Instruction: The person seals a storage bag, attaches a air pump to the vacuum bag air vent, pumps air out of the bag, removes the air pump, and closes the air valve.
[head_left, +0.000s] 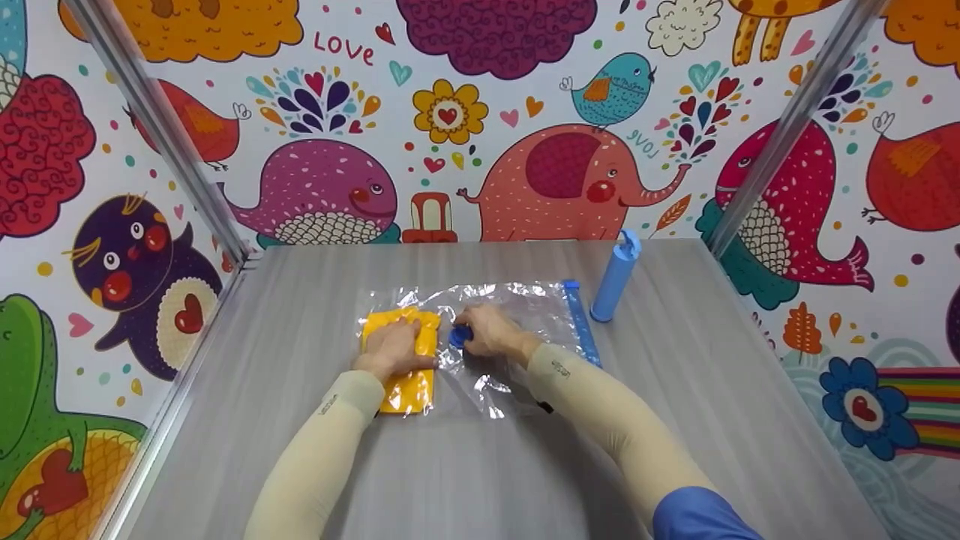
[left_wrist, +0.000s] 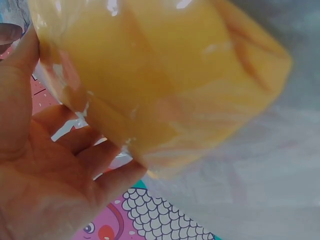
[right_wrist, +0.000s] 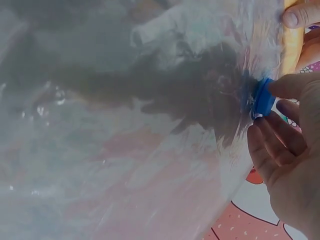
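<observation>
A clear plastic vacuum bag lies flat, with a folded yellow cloth inside its left end. My left hand rests on the bag over the cloth, fingers spread and the thumb pointing right. In the left wrist view, that hand's extended fingers lie along the edge of the wrapped cloth. Just right of the cloth, my right hand pinches the round blue valve cap on the bag. The right wrist view shows the thumb and fingers at the rim of this cap.
A blue slide strip runs down the bag's right edge. Beyond it, a light-blue hand pump stands on the grey wood-grain table. Metal posts and walls with cartoon animals border the table's back and sides.
</observation>
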